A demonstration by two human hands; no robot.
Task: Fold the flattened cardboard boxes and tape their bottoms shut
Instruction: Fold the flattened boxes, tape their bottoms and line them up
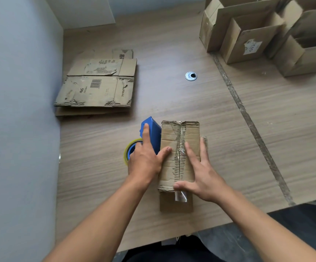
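Fingers (190, 154) of the right hand (204, 178) press spread on the box (189, 133) upturned on the surface (229, 148), while the left hand (145, 161) grips the tape dispenser (154, 129); the loose tape end (180, 196) could peel if left unrubbed.

P&G, barcode on flat cardboard (94, 89)

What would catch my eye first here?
Two bare hands in the middle: the right hand presses flat on a taped cardboard box, and the left hand holds a blue tape dispenser beside it. Flattened boxes lie far left, folded boxes far right.
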